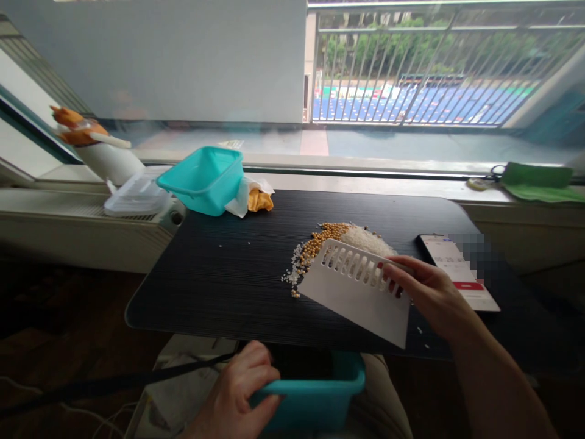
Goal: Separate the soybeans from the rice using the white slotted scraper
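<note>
In my right hand [425,289] is a flat white plastic scraper [356,296] with a row of slots along its upper edge, held tilted over the table. Behind and partly hidden by it lies a pile of white rice grains [368,239] and yellow soybeans [331,231]. Some loose grains have spread to the pile's left. My left hand [249,384] grips the rim of a turquoise plastic bin [315,388] just below the table's front edge. The bin's inside is dark, and its contents cannot be made out.
A black table [205,286] bears a phone [461,271] at right. Toward the back left stands a turquoise basket [205,180] beside a crumpled orange-and-white wrapper [259,200]. A clear plastic lid [137,194] rests on the heater. A green cloth [539,181] lies on the windowsill.
</note>
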`<state>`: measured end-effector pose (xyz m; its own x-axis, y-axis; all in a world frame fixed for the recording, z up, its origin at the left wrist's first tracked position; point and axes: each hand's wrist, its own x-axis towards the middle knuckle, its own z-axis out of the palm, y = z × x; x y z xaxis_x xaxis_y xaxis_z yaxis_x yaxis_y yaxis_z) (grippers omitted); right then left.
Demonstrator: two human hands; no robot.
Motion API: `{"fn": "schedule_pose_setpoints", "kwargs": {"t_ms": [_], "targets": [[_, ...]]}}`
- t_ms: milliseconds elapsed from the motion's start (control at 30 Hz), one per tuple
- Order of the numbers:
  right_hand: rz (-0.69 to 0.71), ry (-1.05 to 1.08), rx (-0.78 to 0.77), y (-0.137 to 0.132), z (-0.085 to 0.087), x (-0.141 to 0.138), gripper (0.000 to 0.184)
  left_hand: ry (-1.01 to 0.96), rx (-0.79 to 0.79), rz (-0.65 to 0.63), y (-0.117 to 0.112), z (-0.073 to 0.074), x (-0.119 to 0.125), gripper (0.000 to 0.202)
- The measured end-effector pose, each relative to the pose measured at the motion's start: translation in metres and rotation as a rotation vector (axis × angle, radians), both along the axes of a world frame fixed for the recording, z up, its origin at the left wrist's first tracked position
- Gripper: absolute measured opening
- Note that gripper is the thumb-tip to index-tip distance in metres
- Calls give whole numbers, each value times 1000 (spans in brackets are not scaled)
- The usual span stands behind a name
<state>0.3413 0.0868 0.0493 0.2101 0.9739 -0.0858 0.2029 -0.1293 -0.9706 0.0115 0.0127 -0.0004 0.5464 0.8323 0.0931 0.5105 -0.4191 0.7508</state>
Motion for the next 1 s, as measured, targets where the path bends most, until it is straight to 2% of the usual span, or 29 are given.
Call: {"fn": "schedule_pose_setpoints", "kwargs": {"t_ms": [200, 367, 567, 833, 1000], "targets": [[0, -9, 23, 5, 0, -7, 46, 14, 4, -9, 1, 1, -1, 20], [33, -14, -48, 4, -2, -6, 52, 12, 10, -10, 1, -1, -1, 20], [21, -1, -46, -1, 1, -4, 46, 16, -1, -14, 0, -1, 0, 20], [234, -38, -60, 1, -9, -27, 43, 11, -8, -8, 0, 1, -1, 21], [395, -63, -164, -10, -4, -23, 43, 5, -13, 0, -1, 1, -3, 20]]}}
